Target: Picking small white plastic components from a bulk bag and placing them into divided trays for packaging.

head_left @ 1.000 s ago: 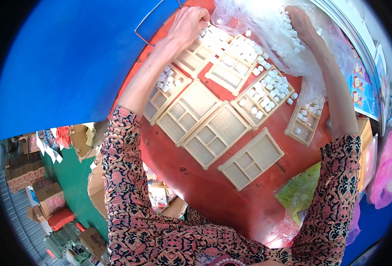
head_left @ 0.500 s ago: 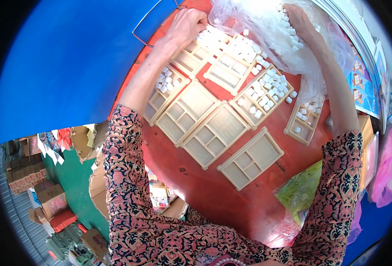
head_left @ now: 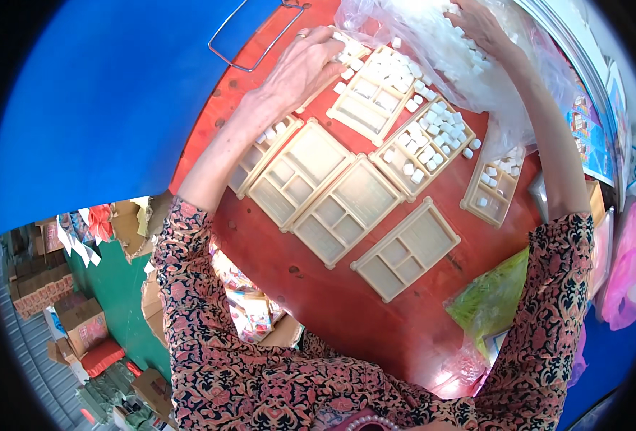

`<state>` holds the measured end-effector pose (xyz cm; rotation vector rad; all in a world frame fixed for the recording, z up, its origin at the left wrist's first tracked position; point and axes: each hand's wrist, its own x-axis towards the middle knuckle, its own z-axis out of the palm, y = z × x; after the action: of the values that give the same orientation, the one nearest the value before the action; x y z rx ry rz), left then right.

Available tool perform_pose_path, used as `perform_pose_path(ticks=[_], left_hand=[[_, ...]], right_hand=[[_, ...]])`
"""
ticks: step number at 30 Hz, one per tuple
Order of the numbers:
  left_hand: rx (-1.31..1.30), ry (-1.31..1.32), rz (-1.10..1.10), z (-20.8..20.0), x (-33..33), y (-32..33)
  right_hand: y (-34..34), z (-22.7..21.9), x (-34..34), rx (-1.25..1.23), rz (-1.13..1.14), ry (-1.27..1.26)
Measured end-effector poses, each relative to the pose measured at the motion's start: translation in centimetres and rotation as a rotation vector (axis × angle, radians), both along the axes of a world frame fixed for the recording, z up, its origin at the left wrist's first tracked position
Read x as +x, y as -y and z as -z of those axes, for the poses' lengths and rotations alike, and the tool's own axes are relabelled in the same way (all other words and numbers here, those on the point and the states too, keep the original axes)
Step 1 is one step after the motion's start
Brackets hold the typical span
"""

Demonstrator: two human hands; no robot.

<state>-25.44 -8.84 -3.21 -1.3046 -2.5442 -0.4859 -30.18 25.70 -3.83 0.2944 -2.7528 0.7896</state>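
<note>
Red tabletop [head_left: 318, 302] across the middle, crowded with beige divided trays. At twelve o'clock, left hand [head_left: 303, 68] low over a far tray [head_left: 316, 96], with fingers bent and fingertips partly hidden; cannot tell whether pinching anything. Just beside, white marshmallow-like cubes [head_left: 393, 68], heaped in a one o'clock tray [head_left: 359, 115] and scattered loose along the rims. Between one and two o'clock, right hand [head_left: 483, 29] at the mouth of a clear plastic bag [head_left: 476, 93], with fingers curled against more cubes inside; cannot tell whether gripping any.

At two o'clock, a well-stocked tray [head_left: 393, 169], with strays just outside the rim. At three o'clock, a smaller-looking tray [head_left: 494, 208] with a few cubes, partly covered at the far end by the drooping bag. At eleven o'clock, another tray [head_left: 242, 176], half blocked from view by the left forearm. Around the centre, two trays side by side, and a third tray [head_left: 429, 233] apart towards four o'clock.

Near the left hand, a bent wire handle [head_left: 276, 39] between eleven and twelve. At four o'clock, a green plastic packet [head_left: 494, 294] beside the right sleeve [head_left: 548, 287]. Farther out, a pink plastic bag [head_left: 627, 266] at three, cardboard cartons [head_left: 84, 320] at eight, a blue surface [head_left: 109, 115] at ten.
</note>
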Motion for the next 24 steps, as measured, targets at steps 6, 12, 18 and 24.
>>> perform_pose_path(ticks=[6, 12, 18, 24], left_hand=[[0.04, 0.07, -0.047, -0.6, -0.2, -1.4], [0.201, 0.032, -0.055, -0.8, -0.1, 1.1], [0.159, 0.003, -0.046, -0.5, -1.2, 0.8], [0.123, -0.052, -0.061, -0.7, -1.0, 0.2]], right_hand=[[-3.5, 2.7, -2.2, 0.51, -0.24, -0.584], [-0.6, -0.6, 0.5, -0.019, 0.149, 0.06], [-2.7, 1.4, -0.1, -0.059, -0.012, -0.183], [-2.7, 3.7, -0.7, 0.116, -0.057, -0.493]])
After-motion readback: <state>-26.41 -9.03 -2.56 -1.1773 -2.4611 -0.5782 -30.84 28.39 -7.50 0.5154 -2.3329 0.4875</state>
